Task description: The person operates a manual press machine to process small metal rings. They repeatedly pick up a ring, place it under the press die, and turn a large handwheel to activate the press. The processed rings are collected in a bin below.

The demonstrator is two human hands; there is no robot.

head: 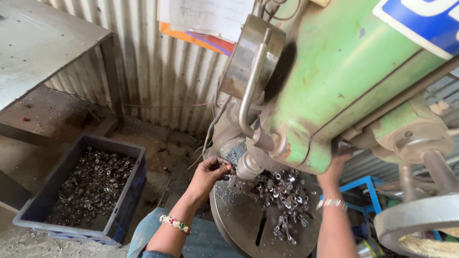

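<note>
Plainly, near to far:

Left wrist: we see a beaded bracelet (175, 224) low in the frame, left of centre, on the forearm that rises toward the machine.

Left hand (210, 173): it sits at the centre of the frame, its grip closed narrowly with pinched fingertips on a small metal part (224, 167) at the rim of the round worktop (239, 215), just beside the spindle nose (248, 167).

Risk at the left hand: we judge that fingers so close to the spindle could be caught or nicked if it turns or comes down; the bracelet could snag as well.

Small metal part: only a dark sliver shows between the fingertips, so we cannot tell its shape; it looks like the pieces in the heap.

Round worktop: a steel disc with a dark slot, strewn with bright chips, lower centre.

Heap of parts (284, 196): short shiny nuts or sleeves piled right of the spindle, some near the rim; we think a nudge could send them to the floor.

Right hand (334, 167): right of centre, raised under the green machine body (334, 81); its fingers are hidden, so we cannot tell how its grip stands or what it touches. A metal bangle (331, 204) circles the wrist.

Risk at the right hand: a slip there could trap it against the casting, in our view.

Crate (122, 210): dark blue, on the floor at lower left, holding many similar parts, well apart from both hands.

Corrugated wall (153, 67): across the upper left, farthest off.
</note>
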